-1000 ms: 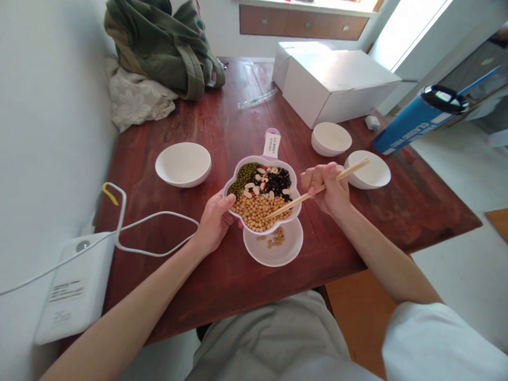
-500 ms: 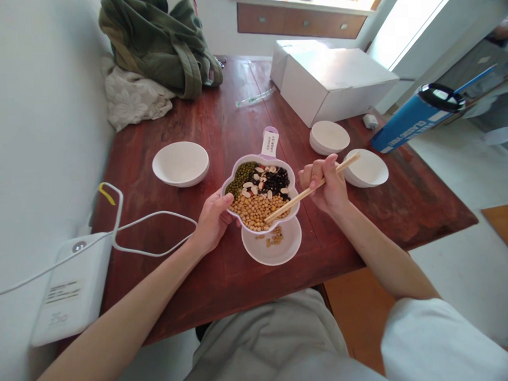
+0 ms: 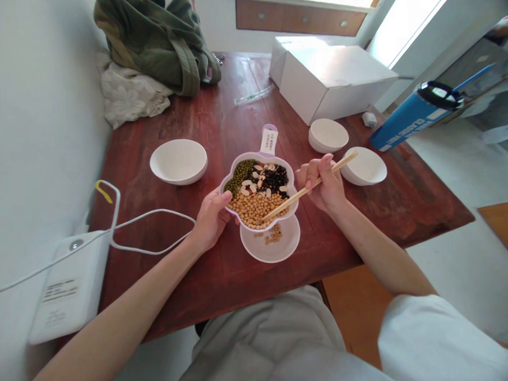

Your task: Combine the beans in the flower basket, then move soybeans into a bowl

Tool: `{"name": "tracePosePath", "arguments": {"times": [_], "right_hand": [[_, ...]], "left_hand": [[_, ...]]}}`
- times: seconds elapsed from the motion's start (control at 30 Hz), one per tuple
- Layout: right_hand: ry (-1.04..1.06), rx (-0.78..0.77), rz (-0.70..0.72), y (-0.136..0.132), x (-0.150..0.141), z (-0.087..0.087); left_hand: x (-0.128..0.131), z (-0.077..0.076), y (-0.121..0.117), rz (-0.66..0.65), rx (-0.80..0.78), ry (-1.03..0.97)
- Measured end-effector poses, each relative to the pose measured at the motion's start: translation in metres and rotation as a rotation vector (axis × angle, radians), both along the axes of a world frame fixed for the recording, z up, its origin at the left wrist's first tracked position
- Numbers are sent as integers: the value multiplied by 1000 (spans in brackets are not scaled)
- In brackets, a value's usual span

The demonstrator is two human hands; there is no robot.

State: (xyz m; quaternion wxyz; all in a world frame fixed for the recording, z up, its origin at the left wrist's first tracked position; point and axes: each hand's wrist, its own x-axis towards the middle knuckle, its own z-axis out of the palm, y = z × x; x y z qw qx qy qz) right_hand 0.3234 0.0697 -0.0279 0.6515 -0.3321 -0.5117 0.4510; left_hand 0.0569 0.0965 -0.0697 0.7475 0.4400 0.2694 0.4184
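My left hand (image 3: 211, 219) grips the left rim of a purple flower-shaped bowl (image 3: 232, 183) filled with yellow soybeans, green beans, black beans and pale kernels. The bowl is held tilted over a white dish (image 3: 273, 247) that holds a few soybeans. My right hand (image 3: 324, 184) is closed round a pair of wooden chopsticks (image 3: 308, 188), and their tips rest in the yellow beans at the bowl's near edge.
Three empty white bowls stand on the red wooden table (image 3: 224, 270): one at the left (image 3: 178, 160), two at the right (image 3: 328, 135) (image 3: 363, 166). A white box (image 3: 331, 80), a green bag (image 3: 155, 37), a blue cylinder (image 3: 411, 119) and a white device with a cable (image 3: 66, 283) lie around.
Both hands, the bowl and the chopsticks keep almost the same pose. The whole view has shifted slightly as my head moved.
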Motion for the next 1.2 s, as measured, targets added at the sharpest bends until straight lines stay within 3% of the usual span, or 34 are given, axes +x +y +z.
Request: {"name": "tracePosePath", "arguments": {"times": [0.23, 0.63, 1.03, 1.2], "right_hand": [[21, -21, 45, 0, -2, 3], [-7, -125, -74, 1, 0, 3], [-23, -72, -28, -1, -2, 2], [-20, -88, -76, 1, 0, 4]], "left_hand": [[0, -2, 1, 19, 14, 9], [1, 5, -2, 10, -14, 7], [0, 1, -2, 23, -23, 11], [0, 1, -2, 33, -23, 24]]}}
